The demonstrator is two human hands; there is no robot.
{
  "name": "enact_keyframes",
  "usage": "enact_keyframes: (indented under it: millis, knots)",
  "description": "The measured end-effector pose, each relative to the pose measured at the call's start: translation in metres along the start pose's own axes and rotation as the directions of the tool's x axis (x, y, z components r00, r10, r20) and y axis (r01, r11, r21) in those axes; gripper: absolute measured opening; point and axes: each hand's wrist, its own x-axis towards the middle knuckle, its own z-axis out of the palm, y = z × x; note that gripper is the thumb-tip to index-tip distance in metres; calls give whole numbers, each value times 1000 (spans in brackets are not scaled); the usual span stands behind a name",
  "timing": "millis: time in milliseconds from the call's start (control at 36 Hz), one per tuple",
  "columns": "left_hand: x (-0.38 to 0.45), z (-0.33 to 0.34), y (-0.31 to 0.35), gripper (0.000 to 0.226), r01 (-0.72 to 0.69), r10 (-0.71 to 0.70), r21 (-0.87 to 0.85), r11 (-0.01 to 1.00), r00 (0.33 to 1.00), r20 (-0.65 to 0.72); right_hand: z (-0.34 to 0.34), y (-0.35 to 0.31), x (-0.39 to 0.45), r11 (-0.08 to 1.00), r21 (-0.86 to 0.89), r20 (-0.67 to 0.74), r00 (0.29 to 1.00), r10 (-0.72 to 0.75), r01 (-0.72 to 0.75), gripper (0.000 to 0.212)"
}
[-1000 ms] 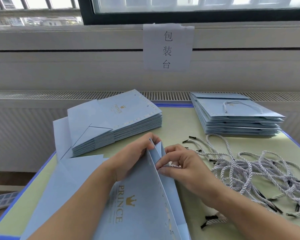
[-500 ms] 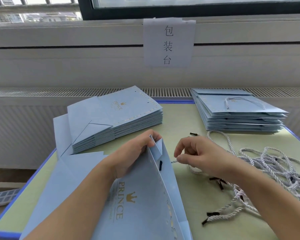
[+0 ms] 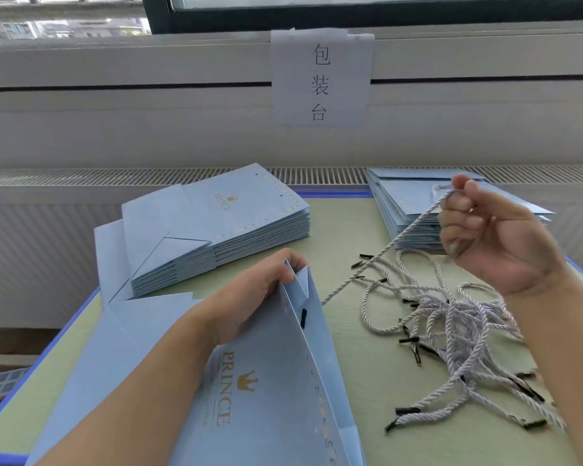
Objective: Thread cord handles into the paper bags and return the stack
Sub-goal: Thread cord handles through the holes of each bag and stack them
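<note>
A light blue paper bag (image 3: pixel 249 381) with a gold PRINCE logo stands tilted in front of me. My left hand (image 3: pixel 249 297) grips its top edge at the folded side. A black cord tip (image 3: pixel 304 318) shows inside the bag's mouth. A white twisted cord (image 3: pixel 384 250) runs taut from the bag up to my right hand (image 3: pixel 492 237), which pinches it, raised above the table at the right. A loose pile of white cords (image 3: pixel 461 331) with black tips lies on the table under that hand.
A stack of flat blue bags (image 3: pixel 216 230) lies at the back left. Another stack of blue bags (image 3: pixel 411 210), the top one with a cord handle, sits at the back right. The green table (image 3: pixel 367 381) has a blue edge. A paper sign (image 3: pixel 320 79) hangs on the wall.
My right hand has pulled the cord up and to the right, away from the bag, drawing it through the hole. My left hand stays on the bag's top edge.
</note>
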Motion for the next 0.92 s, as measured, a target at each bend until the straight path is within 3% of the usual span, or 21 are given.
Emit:
enact_keyframes:
  millis: [167,250,361,417,528,639,722,806,917]
  knots:
    - [0,0,0,22,-1,1,-1,1000,1000,-3,-13,-15,-3,936,303,-8,983,-186,180,38]
    - [-1,0,1,24,4,-4,0,1000,1000,-3,-10,-17,-5,947,162,-77,960,-269,278,50]
    - [0,0,1,25,-2,2,-2,1000,1000,-2,16,-10,-9,935,-224,-179,931,-318,276,13]
    - [-1,1,1,24,-5,5,-21,1000,1000,8,28,-1,-13,888,-404,-171,935,-310,220,15]
    - [0,0,1,23,-17,17,-24,1000,1000,-4,46,24,-24,654,-732,63,975,-212,189,10]
    - [1,-6,1,27,-33,33,6,999,996,-83,55,42,-34,565,-814,243,962,125,132,10]
    - [1,-9,1,26,-44,42,-11,999,993,-111,56,50,-44,318,-947,170,908,382,44,17]
    - [1,-9,0,25,-52,50,-18,998,993,-108,57,61,-52,30,-994,110,880,462,109,25]
    - [2,-12,0,26,-51,48,-25,998,994,-94,67,71,-57,-58,-988,102,894,436,141,17]
